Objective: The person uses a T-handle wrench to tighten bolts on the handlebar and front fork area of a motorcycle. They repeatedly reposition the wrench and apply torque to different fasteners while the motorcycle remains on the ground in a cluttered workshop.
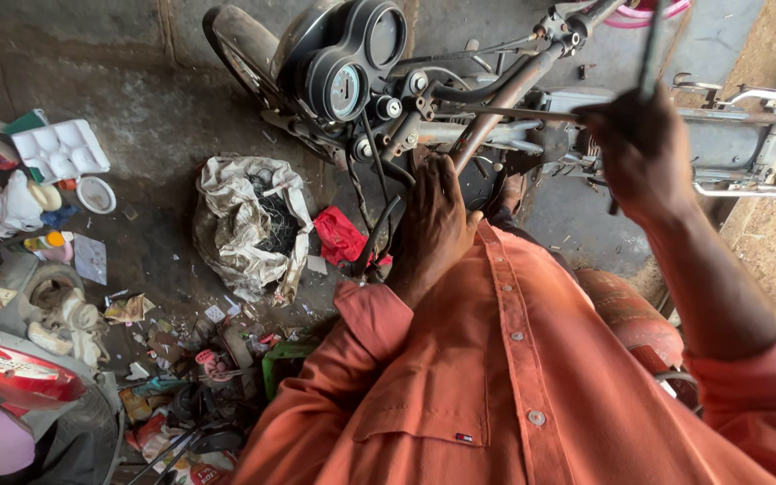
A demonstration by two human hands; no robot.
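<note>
A stripped motorcycle stands in front of me, its twin round gauges (pixel 352 63) at top centre and its bare metal frame (pixel 729 144) running to the right. My left hand (pixel 433 220) rests flat against the frame tubes and black cables below the gauges. My right hand (pixel 639 153) is raised over the frame, fingers closed around a thin dark rod (pixel 650 40) that points upward. I wear an orange shirt (pixel 496 386). What the rod's lower end touches is hidden by my hand.
A crumpled sack (pixel 249 224) and a red rag (pixel 339 235) lie on the concrete floor. Bottles, a white tray (pixel 60 148) and scraps crowd the left. A red motorcycle panel (pixel 15 377) sits lower left. A red cylinder (pixel 639 319) stands by my right side.
</note>
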